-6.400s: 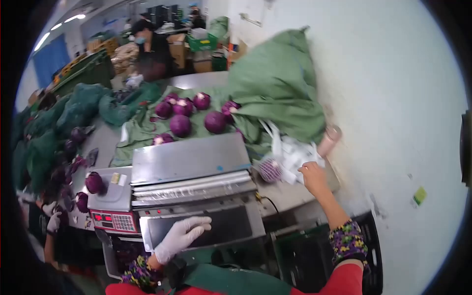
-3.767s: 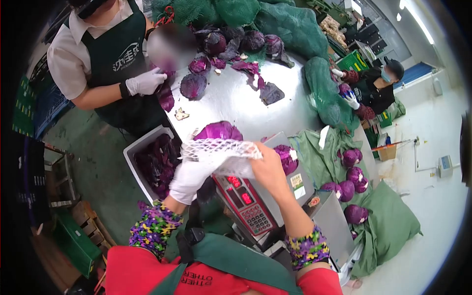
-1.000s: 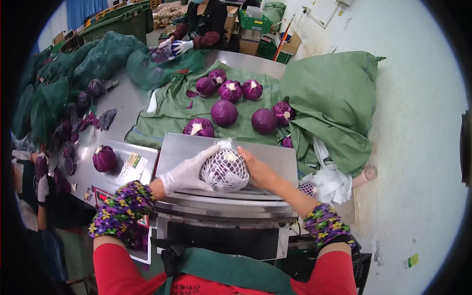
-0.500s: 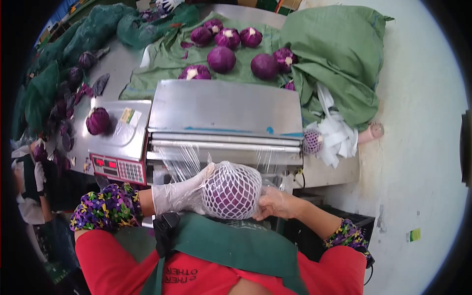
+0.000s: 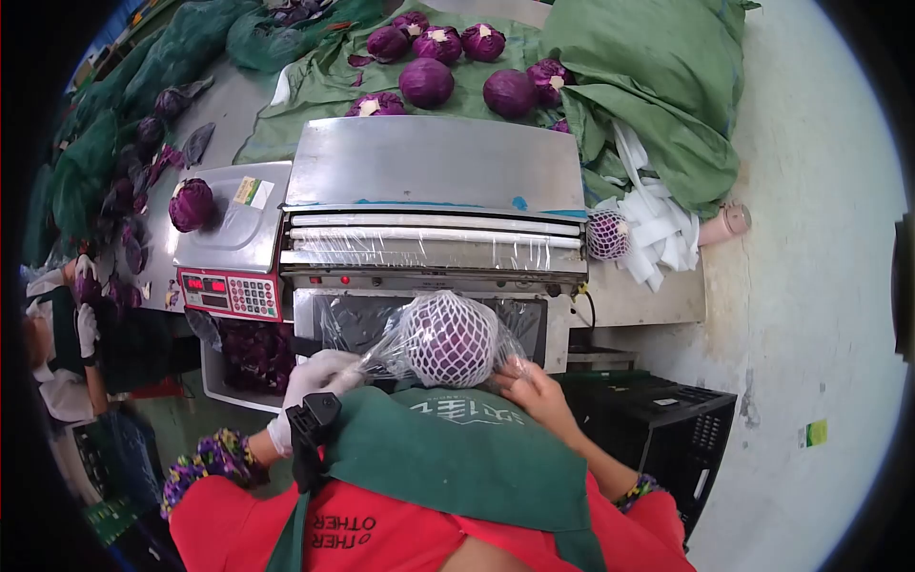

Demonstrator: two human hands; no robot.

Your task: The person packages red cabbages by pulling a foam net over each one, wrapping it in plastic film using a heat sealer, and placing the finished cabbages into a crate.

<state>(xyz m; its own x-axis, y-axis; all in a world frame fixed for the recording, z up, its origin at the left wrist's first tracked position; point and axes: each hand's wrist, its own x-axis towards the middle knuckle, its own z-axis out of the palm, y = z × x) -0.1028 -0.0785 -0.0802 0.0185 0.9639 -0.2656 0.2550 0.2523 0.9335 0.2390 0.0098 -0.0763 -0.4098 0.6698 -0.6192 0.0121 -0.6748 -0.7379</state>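
Observation:
A red cabbage in a white foam net point(image 5: 450, 338) is in front of my chest, at the near edge of the wrapping machine's dark plate point(image 5: 355, 324). Clear plastic film point(image 5: 386, 348) covers it and stretches out to both sides. My left hand point(image 5: 322, 381), in a white glove, is closed on the film left of the cabbage. On the other side, the fingers of my right hand point(image 5: 531, 389) pinch the film close against the net. The underside of the cabbage is hidden.
Beyond the plate is the film roller point(image 5: 429, 234). A scale point(image 5: 229, 272) at left bears a bare cabbage point(image 5: 192, 204). Several cabbages lie on green cloth point(image 5: 334, 76). White foam nets point(image 5: 653, 234) and a black crate point(image 5: 658, 429) are at right. A co-worker point(image 5: 67, 334) stands far left.
The cabbage has come down from above the machine's front, nearer my body. The film now hangs separate from the roller, and my hands have spread lower and wider. The plate has come into view.

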